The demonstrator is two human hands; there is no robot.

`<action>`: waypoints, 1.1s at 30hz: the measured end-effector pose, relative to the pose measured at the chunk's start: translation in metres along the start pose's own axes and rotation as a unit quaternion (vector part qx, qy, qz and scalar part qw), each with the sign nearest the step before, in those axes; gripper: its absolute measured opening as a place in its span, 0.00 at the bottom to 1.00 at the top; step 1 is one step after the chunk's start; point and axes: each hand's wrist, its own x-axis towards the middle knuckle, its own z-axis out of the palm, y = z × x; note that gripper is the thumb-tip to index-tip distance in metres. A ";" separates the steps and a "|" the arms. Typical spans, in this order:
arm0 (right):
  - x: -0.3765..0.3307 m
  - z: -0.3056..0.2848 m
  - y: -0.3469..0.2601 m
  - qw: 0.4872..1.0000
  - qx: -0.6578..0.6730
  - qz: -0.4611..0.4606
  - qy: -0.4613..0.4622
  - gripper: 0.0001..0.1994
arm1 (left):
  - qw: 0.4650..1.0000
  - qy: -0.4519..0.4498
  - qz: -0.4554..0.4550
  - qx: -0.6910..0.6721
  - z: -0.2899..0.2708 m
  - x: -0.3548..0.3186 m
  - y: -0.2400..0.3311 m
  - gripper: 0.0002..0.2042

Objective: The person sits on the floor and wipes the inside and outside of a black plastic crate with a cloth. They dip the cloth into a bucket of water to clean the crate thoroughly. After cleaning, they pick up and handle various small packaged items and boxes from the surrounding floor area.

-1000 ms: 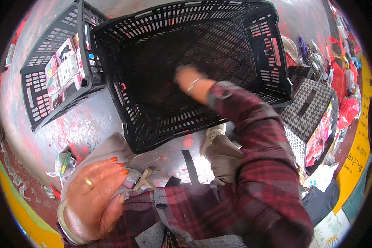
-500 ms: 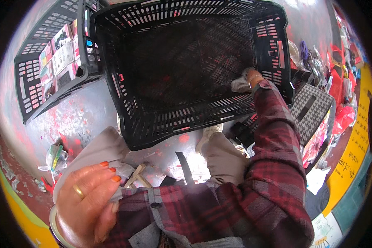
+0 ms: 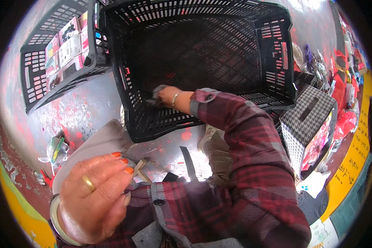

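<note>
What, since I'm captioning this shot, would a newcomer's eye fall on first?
The big black crate fills the upper middle, the right hand inside it holding what looks like a grey rag. At lower left, the left hand stands out with orange nails and a gold ring. A houndstooth box sits at right.

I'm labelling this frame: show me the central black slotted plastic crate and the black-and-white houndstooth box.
Central black slotted plastic crate (image 3: 206,53): head view, inner bottom.
Black-and-white houndstooth box (image 3: 302,124): head view, top face.
</note>
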 end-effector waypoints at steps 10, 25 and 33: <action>-0.129 -0.054 0.181 0.960 -0.157 0.225 -0.054 0.11 | 0.999 0.004 -0.039 -0.014 -0.004 -0.006 -0.009 0.16; -0.073 -0.078 0.196 0.899 -0.199 0.384 0.067 0.18 | 0.999 0.044 0.003 -0.031 0.010 -0.009 -0.014 0.19; 0.091 -0.074 0.051 0.922 -0.021 0.207 0.325 0.19 | 0.998 0.056 0.027 -0.015 0.015 -0.007 -0.008 0.17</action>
